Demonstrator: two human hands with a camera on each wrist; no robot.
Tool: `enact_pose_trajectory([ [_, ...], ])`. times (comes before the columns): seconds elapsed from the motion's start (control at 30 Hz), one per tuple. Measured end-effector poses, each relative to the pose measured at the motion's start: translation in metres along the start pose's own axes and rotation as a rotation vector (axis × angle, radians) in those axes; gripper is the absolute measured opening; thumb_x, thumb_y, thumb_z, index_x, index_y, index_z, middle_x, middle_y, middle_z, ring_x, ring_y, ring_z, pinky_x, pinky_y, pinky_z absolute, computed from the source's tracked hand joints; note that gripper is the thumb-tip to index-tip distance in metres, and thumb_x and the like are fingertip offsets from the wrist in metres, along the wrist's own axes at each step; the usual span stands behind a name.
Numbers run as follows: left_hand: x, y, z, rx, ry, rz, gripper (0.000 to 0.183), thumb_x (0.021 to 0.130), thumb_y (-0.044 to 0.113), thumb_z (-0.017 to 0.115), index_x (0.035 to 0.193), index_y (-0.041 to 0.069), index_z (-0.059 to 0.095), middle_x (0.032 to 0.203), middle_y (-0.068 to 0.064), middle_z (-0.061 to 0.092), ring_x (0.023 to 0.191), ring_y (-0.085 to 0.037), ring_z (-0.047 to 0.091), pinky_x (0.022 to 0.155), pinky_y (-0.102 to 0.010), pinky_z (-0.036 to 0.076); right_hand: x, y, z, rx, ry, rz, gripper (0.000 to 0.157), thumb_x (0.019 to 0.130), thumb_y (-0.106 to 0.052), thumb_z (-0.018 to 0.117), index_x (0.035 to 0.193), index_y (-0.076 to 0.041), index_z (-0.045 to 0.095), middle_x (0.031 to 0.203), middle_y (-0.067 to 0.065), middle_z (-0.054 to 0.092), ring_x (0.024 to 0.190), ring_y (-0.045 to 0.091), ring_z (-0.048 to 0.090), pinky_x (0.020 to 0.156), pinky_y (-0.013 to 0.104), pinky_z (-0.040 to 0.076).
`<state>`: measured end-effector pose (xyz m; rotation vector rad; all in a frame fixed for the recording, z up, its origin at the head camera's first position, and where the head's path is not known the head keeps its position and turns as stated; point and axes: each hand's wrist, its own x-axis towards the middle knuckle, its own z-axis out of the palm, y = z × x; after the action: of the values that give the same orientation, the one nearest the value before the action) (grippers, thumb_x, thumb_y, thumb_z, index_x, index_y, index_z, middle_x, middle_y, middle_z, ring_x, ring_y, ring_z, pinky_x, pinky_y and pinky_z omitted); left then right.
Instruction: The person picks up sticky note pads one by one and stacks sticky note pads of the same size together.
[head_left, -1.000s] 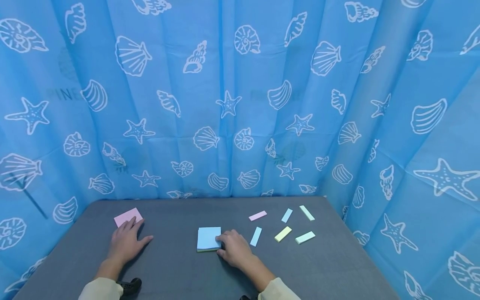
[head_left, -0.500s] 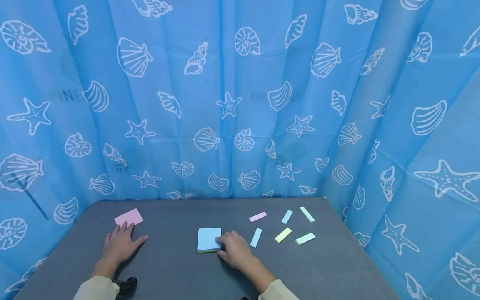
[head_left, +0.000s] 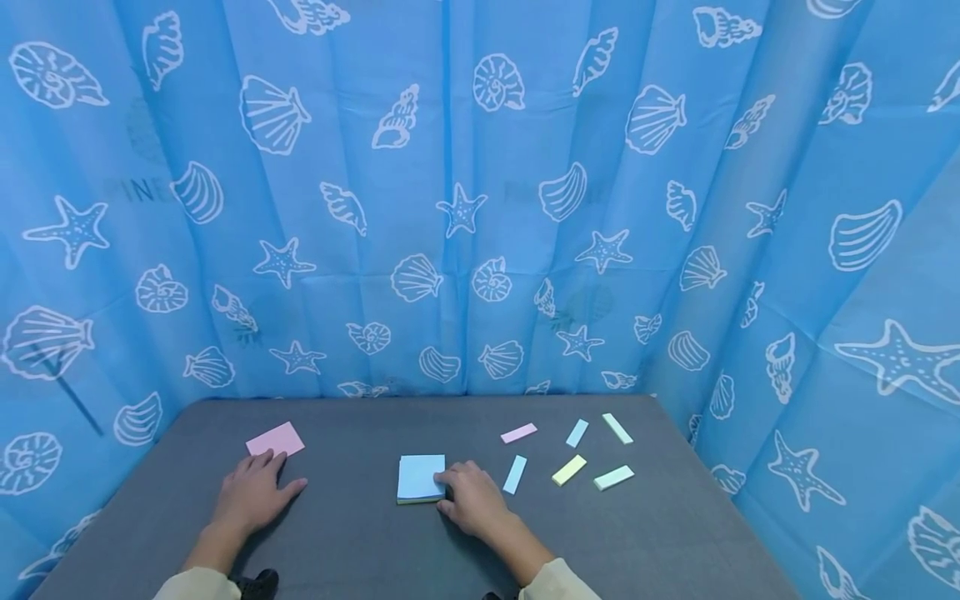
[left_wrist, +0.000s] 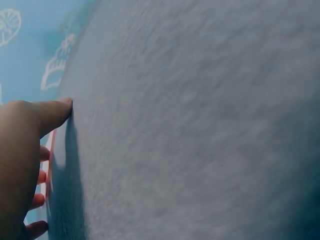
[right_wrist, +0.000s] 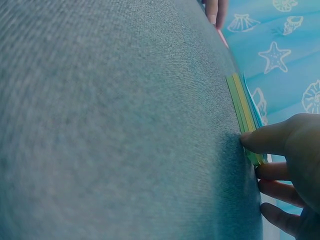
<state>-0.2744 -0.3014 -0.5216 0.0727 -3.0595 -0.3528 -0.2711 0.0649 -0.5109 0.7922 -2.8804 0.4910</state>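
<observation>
A pink sticky note pad (head_left: 277, 438) lies at the table's back left. My left hand (head_left: 251, 497) is spread flat with its fingertips at the pad's near edge, the thumb pointing right. In the left wrist view, the fingers of my left hand (left_wrist: 22, 150) show beside the pad's thin pink edge. Mid-table sits a square stack of sticky notes (head_left: 421, 477), blue on top, with green and yellow layers (right_wrist: 242, 102) seen from the side. My right hand (head_left: 474, 497) holds the stack's near right corner, index finger on top and thumb against the side.
Right of the stack lie several small strip pads: a pink strip (head_left: 518, 432), blue strips (head_left: 514, 474), a yellow strip (head_left: 569, 470) and pale green strips (head_left: 613, 477). A blue shell-print curtain (head_left: 480, 200) hangs behind the grey table (head_left: 352, 542).
My left hand first drew back a little from the pink pad, then came up to its near edge again. The pad has shifted slightly right. My right hand and the stack stay put.
</observation>
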Motion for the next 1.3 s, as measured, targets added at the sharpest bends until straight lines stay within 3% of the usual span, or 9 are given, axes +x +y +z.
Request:
enact_pose_trajectory([
  [0.57, -0.019, 0.039, 0.006, -0.008, 0.02, 0.099, 0.072, 0.082, 0.055, 0.07, 0.129, 0.002, 0.06, 0.124, -0.027, 0.054, 0.111, -0.049, 0.048, 0.09, -0.067, 0.037, 0.0, 0.0, 0.001, -0.003, -0.003, -0.003, 0.04, 0.085, -0.027, 0.077, 0.122, -0.016, 0.069, 0.113, 0.0, 0.067, 0.103, 0.016, 0.057, 0.085, 0.037, 0.049],
  [1.3, -0.043, 0.08, 0.016, 0.045, 0.013, 0.159, 0.068, 0.078, 0.058, 0.072, 0.125, 0.009, 0.065, 0.119, -0.016, 0.057, 0.108, -0.039, 0.049, 0.088, -0.061, 0.042, -0.003, -0.001, -0.003, 0.007, 0.023, -0.016, 0.04, 0.085, -0.025, 0.077, 0.122, -0.015, 0.069, 0.113, 0.001, 0.067, 0.1, 0.017, 0.057, 0.083, 0.036, 0.049],
])
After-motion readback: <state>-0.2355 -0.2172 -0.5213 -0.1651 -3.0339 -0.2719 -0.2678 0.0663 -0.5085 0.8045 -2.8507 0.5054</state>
